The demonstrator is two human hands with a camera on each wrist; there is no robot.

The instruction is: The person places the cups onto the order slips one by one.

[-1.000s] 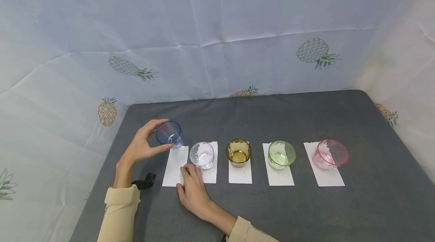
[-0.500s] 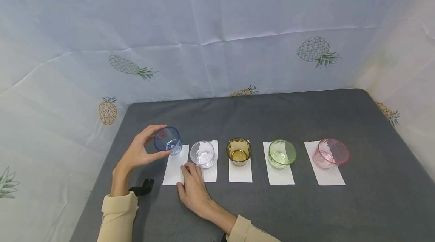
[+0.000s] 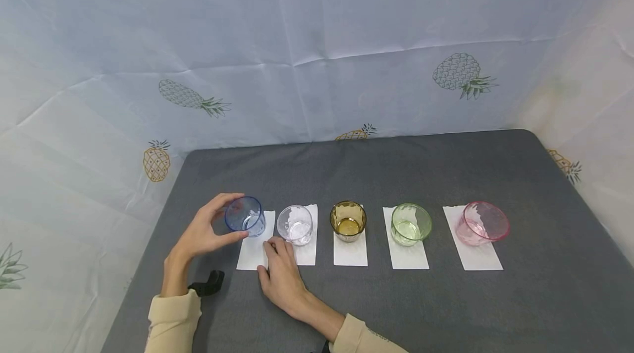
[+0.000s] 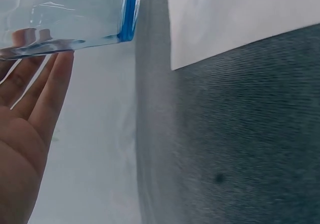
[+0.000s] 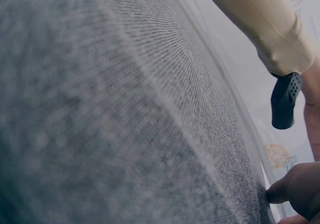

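Note:
My left hand (image 3: 205, 227) holds a blue glass (image 3: 245, 216) between thumb and fingers, over the upper part of the leftmost white paper (image 3: 251, 254). Whether its base touches that paper, I cannot tell. In the left wrist view the blue glass (image 4: 75, 14) shows at top left, with the fingers (image 4: 52, 92) against its side. My right hand (image 3: 284, 281) rests with its fingertips at the inner edges of the two leftmost papers, just below a clear glass (image 3: 295, 226). In the right wrist view part of the right hand (image 5: 302, 189) appears at lower right, resting on the cloth.
Right of the clear glass stand an amber glass (image 3: 348, 222), a green glass (image 3: 410, 225) and a pink glass (image 3: 480, 224), each on its own white paper. Dark grey cloth covers the table (image 3: 396, 309). A white curtain (image 3: 346, 22) with pineapple prints hangs behind.
My left hand has brought the blue glass down and toward me, so it overlaps more of the leftmost paper. My right hand and the other glasses stay in place.

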